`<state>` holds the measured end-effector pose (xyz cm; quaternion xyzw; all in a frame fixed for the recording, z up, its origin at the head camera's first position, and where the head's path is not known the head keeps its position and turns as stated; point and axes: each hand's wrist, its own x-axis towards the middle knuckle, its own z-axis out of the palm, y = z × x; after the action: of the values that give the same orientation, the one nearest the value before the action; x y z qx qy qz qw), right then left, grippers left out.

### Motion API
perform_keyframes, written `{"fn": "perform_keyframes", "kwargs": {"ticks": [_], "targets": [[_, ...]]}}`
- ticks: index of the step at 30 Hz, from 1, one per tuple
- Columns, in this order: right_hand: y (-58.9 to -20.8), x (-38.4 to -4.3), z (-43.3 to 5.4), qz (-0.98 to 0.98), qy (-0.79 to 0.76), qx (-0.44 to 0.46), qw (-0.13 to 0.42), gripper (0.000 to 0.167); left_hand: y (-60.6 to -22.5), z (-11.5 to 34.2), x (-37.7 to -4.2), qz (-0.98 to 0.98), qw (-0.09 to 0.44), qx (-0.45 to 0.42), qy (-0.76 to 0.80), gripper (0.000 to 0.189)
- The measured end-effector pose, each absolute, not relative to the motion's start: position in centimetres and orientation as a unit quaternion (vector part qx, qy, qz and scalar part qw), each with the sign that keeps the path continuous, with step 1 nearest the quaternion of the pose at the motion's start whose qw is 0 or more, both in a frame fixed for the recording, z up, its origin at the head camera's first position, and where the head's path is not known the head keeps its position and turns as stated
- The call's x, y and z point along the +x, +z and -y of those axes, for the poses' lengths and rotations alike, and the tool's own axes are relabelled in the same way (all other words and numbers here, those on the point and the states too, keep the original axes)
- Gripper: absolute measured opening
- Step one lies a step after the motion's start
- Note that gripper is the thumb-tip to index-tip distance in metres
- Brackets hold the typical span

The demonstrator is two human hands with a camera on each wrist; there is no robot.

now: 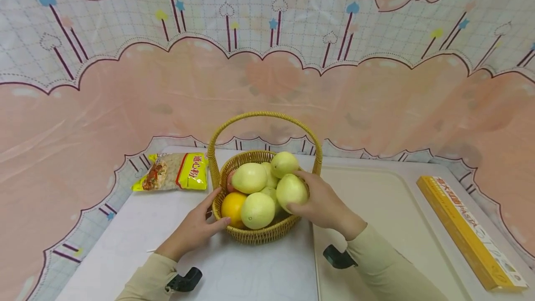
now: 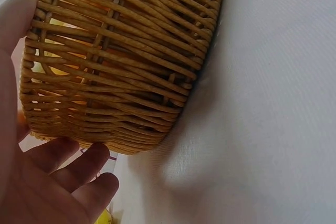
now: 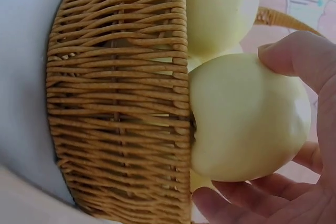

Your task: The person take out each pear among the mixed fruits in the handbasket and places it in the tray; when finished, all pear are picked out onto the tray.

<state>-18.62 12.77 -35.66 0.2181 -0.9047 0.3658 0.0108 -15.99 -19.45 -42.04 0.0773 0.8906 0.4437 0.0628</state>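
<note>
A wicker basket (image 1: 261,236) with a tall arched handle stands on the table, full of fruit. Its left side is held by my left hand (image 1: 193,229), the thumb over the rim and the fingers along the outer weave (image 2: 131,51). On the right, my right hand (image 1: 326,203) grips a pale green apple (image 3: 247,119) at the rim, thumb on one side and fingers curled around the other. Several more pale green round fruits (image 1: 257,210) are piled inside. An orange (image 1: 233,207) lies at the front left, and a reddish fruit (image 1: 230,181) is mostly hidden behind it.
A yellow bag of pasta (image 1: 192,171) lies left of the basket. To the right is a beige tray (image 1: 376,226) flat on the white table (image 1: 251,273). Beyond that lies a long yellow and white pasta box (image 1: 464,231). A patterned curtain (image 1: 267,87) hangs behind.
</note>
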Motion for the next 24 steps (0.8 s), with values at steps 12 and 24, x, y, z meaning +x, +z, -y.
{"fn": "perform_keyframes", "kwargs": {"ticks": [12,24], "targets": [[-35.6,-17.3,-15.2,0.893,0.381,0.235,0.044,0.073,-42.0,19.4,-15.9,-0.889,0.065,0.071,0.447,0.091],[-36.1,-16.9,-17.9,0.882,0.409,0.226,0.067,0.066,-42.0,19.4,-15.9,-0.889,0.065,0.068,0.449,0.090]]}}
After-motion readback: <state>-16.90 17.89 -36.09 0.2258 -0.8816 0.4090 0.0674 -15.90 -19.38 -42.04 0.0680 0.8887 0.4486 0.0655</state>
